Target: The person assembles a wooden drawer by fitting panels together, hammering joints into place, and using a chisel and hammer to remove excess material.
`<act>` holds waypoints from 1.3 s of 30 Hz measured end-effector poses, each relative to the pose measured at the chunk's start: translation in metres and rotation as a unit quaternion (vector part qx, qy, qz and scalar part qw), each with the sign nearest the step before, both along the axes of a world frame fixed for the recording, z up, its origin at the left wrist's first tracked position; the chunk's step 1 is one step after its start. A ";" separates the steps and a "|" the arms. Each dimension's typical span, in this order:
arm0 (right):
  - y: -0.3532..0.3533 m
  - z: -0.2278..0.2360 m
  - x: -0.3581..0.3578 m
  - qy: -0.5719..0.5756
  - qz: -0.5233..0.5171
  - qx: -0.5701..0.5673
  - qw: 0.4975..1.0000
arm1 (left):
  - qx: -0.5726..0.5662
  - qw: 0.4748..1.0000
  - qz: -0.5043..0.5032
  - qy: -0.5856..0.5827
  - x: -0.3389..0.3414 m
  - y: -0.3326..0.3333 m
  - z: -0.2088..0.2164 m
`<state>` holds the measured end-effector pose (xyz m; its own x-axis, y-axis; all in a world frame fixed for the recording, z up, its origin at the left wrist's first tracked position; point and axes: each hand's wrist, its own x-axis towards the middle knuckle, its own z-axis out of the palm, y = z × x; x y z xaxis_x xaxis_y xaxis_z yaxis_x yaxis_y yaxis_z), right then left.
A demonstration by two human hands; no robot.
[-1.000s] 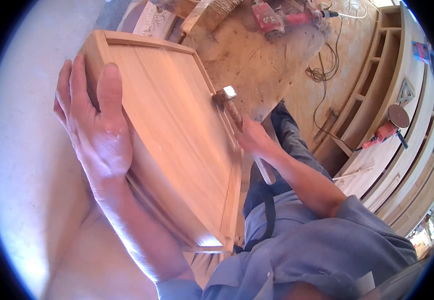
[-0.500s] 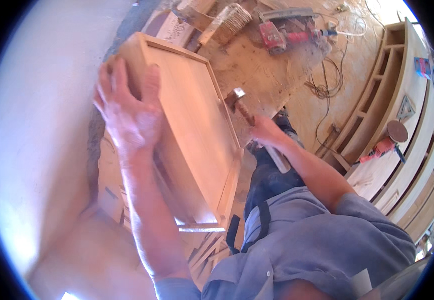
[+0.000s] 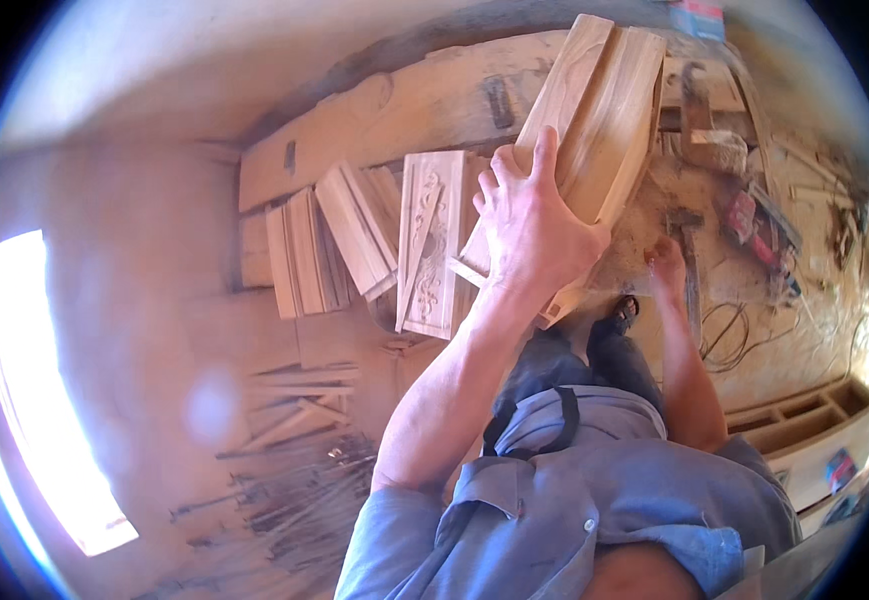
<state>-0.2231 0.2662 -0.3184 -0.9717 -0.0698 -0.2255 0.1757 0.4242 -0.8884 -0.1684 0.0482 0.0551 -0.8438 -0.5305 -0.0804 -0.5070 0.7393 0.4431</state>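
My left hand [image 3: 539, 225] is clamped over a pale wooden drawer [image 3: 609, 110], its fingers across one face and the thumb along the right edge. The drawer is tilted, its far end pointing up and away. To its right is my right hand [image 3: 665, 265], fingers curled; whatever they hold, if anything, is hidden. A hammer [image 3: 692, 260] lies right beside that hand, its handle showing along its length, apparently outside the fingers.
Moulded wood panels [image 3: 354, 225] and a carved panel [image 3: 444, 230] lean at left. Wood offcuts [image 3: 304, 400] litter the floor. A red power tool [image 3: 749, 225] rests on the dusty bench, cables [image 3: 729, 335] nearby. A compartmented wooden piece [image 3: 804, 415] stands at lower right.
My view has swung left, bringing the leaning panels and the bright opening into sight. The drawer has been turned in my left hand. The hammer handle, gripped before, now appears beside my right hand.
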 end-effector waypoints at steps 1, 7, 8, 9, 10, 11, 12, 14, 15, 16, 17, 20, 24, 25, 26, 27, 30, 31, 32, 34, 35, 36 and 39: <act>0.007 -0.019 -0.009 -0.133 0.005 -0.116 0.984 | -0.013 1.000 0.013 0.016 0.002 -0.005 0.002; -0.019 0.044 0.010 -0.437 -0.027 -0.441 0.783 | 0.264 0.934 0.164 0.176 0.101 -0.066 0.006; -0.021 0.053 0.006 -0.443 -0.010 -0.434 0.785 | 0.255 0.934 0.169 0.185 0.116 -0.076 0.004; -0.030 0.070 0.003 -0.435 0.020 -0.424 0.794 | 0.302 0.904 0.213 0.215 0.132 -0.084 0.004; -0.043 0.087 -0.002 -0.429 0.051 -0.412 0.802 | 0.349 0.869 0.254 0.243 0.149 -0.094 0.003; -0.055 0.104 -0.007 -0.416 0.079 -0.398 0.814 | 0.381 0.843 0.263 0.273 0.171 -0.112 -0.007; -0.073 0.120 -0.007 -0.408 0.107 -0.382 0.822 | 0.414 0.815 0.273 0.300 0.198 -0.131 -0.019; -0.114 0.151 -0.002 -0.385 0.150 -0.360 0.836 | 0.497 0.755 0.202 0.378 0.236 -0.167 -0.036; -0.137 0.162 0.005 -0.379 0.169 -0.357 0.837 | 0.507 0.739 0.212 0.389 0.255 -0.182 -0.047; -0.164 0.171 0.016 -0.377 0.187 -0.359 0.833 | 0.511 0.727 0.224 0.400 0.276 -0.200 -0.055; -0.186 0.178 0.024 -0.368 0.202 -0.365 0.831 | 0.518 0.712 0.233 0.413 0.291 -0.221 -0.064; -0.236 0.183 0.046 -0.349 0.223 -0.379 0.827 | 0.547 0.704 0.279 0.357 0.328 -0.273 -0.089; -0.274 0.216 0.095 -0.261 0.197 -0.334 0.884 | 0.545 0.684 0.311 0.372 0.361 -0.316 -0.122; -0.282 0.219 0.102 -0.271 0.194 -0.324 0.886 | 0.550 0.683 0.310 0.367 0.373 -0.327 -0.135; -0.285 0.221 0.105 -0.277 0.187 -0.311 0.890 | 0.553 0.693 0.316 0.338 0.369 -0.334 -0.138; -0.287 0.222 0.109 -0.317 0.169 -0.294 0.886 | 0.555 0.704 0.322 0.304 0.366 -0.339 -0.130; -0.276 0.190 0.108 -0.278 0.166 -0.252 0.912 | 0.555 0.741 0.310 0.217 0.354 -0.356 -0.122; -0.272 0.177 0.107 -0.242 0.175 -0.240 0.924 | 0.549 0.755 0.304 0.190 0.351 -0.361 -0.122; -0.275 0.181 0.111 -0.242 0.183 -0.242 0.922 | 0.553 0.752 0.308 0.183 0.352 -0.364 -0.120; -0.275 0.192 0.115 -0.239 0.197 -0.246 0.918 | 0.564 0.744 0.315 0.171 0.354 -0.367 -0.121; -0.275 0.197 0.118 -0.259 0.187 -0.258 0.912 | 0.573 0.735 0.319 0.175 0.356 -0.369 -0.125; -0.273 0.202 0.123 -0.278 0.177 -0.271 0.904 | 0.582 0.724 0.324 0.179 0.359 -0.371 -0.132; -0.267 0.212 0.135 -0.297 0.143 -0.280 0.902 | 0.578 0.723 0.340 0.166 0.358 -0.370 -0.127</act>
<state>-0.0877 -0.0011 -0.1062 -0.6159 -0.5624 -0.5518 0.6455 0.0414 -0.7627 0.1897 -0.3221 -0.0723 -0.4943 -0.5716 -0.6550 -0.3027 -0.5931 0.7461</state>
